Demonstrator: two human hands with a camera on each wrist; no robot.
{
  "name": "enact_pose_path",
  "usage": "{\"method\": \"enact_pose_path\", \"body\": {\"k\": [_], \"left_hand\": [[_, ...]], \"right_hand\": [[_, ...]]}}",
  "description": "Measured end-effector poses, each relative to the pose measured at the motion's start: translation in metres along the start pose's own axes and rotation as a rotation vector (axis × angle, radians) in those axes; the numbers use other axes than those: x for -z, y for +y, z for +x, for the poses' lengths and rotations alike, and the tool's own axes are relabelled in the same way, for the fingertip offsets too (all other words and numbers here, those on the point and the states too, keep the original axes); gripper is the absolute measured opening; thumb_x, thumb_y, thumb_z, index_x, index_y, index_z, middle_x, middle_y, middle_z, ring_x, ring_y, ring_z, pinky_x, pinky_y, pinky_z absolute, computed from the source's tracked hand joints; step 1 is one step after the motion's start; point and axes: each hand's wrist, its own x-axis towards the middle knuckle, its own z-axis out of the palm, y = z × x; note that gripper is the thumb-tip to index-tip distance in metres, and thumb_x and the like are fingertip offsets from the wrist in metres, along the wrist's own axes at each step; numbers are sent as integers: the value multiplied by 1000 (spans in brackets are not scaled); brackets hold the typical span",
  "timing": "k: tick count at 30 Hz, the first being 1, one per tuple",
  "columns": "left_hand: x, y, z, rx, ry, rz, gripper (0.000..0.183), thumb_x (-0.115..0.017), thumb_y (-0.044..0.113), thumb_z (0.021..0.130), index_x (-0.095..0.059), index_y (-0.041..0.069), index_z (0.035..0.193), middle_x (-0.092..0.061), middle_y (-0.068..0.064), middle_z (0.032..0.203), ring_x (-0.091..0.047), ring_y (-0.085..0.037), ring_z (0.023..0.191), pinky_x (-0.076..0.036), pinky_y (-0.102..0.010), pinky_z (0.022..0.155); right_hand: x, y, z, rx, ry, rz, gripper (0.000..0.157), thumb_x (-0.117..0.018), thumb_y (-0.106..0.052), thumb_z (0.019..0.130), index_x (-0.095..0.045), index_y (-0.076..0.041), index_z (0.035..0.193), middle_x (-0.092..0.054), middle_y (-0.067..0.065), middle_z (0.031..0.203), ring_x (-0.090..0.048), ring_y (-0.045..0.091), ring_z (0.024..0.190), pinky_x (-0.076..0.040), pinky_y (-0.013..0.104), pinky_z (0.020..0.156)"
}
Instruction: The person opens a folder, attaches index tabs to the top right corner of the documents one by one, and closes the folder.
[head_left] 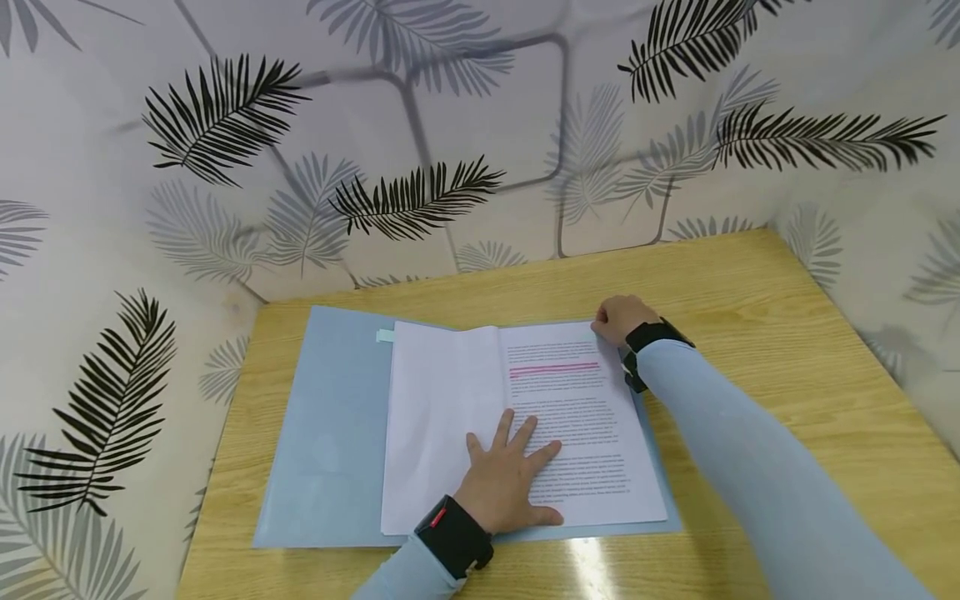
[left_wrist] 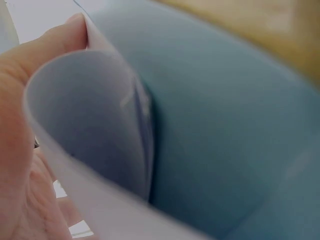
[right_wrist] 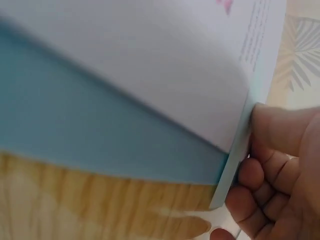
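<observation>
A light blue folder (head_left: pixel 330 433) lies spread on the table with white sheets in it. The left sheet (head_left: pixel 442 417) is blank; the right page (head_left: pixel 570 467) bears print and a pink highlighted line. My left hand (head_left: pixel 506 483) rests on the sheets near the fold, fingers spread. In the left wrist view a sheet (left_wrist: pixel 85 105) curls up beside the thumb. At the page's top right corner, my right hand (head_left: pixel 622 319) pinches a pale green sticky tab (right_wrist: pixel 232 162) between thumb and curled fingers, along the paper's edge. Whether it is stuck there I cannot tell.
Another pale green tab (head_left: pixel 385 336) sticks out from the left sheet's upper edge. The wooden table (head_left: pixel 787 350) extends to the right of the folder. A cloth with leaf prints (head_left: pixel 487 108) hangs behind and around the table.
</observation>
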Motion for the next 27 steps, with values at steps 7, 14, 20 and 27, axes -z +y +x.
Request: {"method": "enact_pose_path", "body": {"k": [7,14,20,27], "left_hand": [[-1,0,1,-1,2,-3,96,-65,80,64,-39,39,146,-26,-8,157,-14,-41,143,-27,-79,87],[0,0,-1,4,-10,-9,95,-65,79,64,-39,39,146,-26,-7,157,-14,-41,143,-28,-79,87],[3,0,-3,4,-3,-13,95,-66,79,64,-40,38,146,-28,-8,156,-15,-42,143,-28,-78,87],[4,2,-2,-6,0,-16,95,-66,78,64,-40,37,146,-28,-8,156,-15,-42,143,-28,-79,87]], "right_hand": [[-10,11,11,3,-9,18,44,-71,-47,83,-66,-6,97,-64,9,87,-56,27,78,-43,36,63],[-16,21,18,63,-49,-26,63,-79,-56,69,-63,-7,106,-61,11,99,-51,29,88,-43,40,71],[-18,17,15,59,-34,-30,61,-70,-60,77,-62,-7,107,-60,12,100,-51,29,88,-44,41,71],[-9,14,3,81,-8,4,28,-64,-25,89,-61,-4,107,-57,13,101,-50,30,91,-42,42,78]]}}
